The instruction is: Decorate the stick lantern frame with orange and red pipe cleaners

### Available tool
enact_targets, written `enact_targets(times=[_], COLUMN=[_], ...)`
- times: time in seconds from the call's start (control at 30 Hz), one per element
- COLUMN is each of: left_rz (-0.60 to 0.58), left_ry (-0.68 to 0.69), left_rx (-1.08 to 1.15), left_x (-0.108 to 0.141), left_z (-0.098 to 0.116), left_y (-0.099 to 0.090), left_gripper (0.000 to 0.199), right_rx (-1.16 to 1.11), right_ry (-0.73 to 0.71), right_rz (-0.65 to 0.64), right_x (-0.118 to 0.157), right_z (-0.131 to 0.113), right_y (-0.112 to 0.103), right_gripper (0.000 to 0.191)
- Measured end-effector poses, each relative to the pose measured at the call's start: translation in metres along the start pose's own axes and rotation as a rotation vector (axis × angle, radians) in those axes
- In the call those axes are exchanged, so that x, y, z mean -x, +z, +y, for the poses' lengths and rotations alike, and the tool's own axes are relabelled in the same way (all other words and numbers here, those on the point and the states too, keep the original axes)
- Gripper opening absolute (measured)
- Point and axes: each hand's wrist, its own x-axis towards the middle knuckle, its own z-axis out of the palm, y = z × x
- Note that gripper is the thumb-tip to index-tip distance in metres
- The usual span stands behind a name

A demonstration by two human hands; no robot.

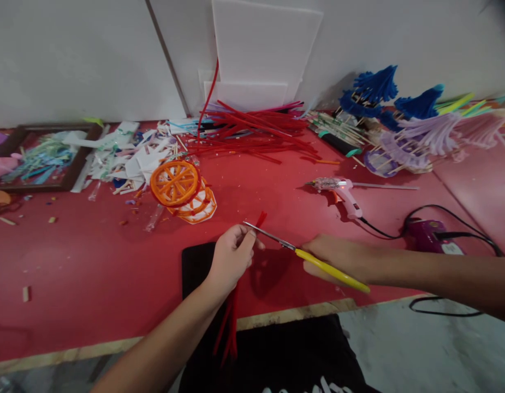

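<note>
My left hand (233, 254) pinches a bundle of red pipe cleaners (231, 327), whose long ends hang below it over the table's front edge. Short red tips stick out above the fingers. In my right hand (332, 256) are scissors with yellow handles (334, 271). Their blades reach left to the red tips, close to my left fingertips; whether they touch the tips is hard to tell. Behind my left hand stands an orange and white piece (182, 188) with round, slice-like discs. A black flat object (196, 267) lies partly under my left forearm.
Red pipe cleaners (252, 131) lie along the back of the red table (92, 273). Scraps (146, 158) and a framed tray (67, 184) are at left. A pink glue gun (344, 195), its cord, a purple device (428, 234) and blue and lilac umbrella-like pieces (432, 131) are at right.
</note>
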Motion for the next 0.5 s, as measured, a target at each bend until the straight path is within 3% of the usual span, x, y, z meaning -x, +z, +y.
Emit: enact_targets(times=[0.23, 0.37, 0.5], left_rz=[0.020, 0.023, 0.026], left_ry=[0.003, 0.003, 0.013], left_rx=[0.036, 0.062, 0.093], left_x=[-0.002, -0.001, 0.000], left_z=[0.003, 0.005, 0.006], left_y=[-0.001, 0.000, 0.000], left_gripper=[0.020, 0.021, 0.023], right_rx=[-0.004, 0.073, 0.235], right_ry=[-0.057, -0.083, 0.080], right_rz=[0.034, 0.194, 0.404], right_x=[-0.011, -0.010, -0.007], right_z=[0.018, 0.036, 0.059], right_y=[0.016, 0.018, 0.021], right_gripper=[0.023, 0.022, 0.035])
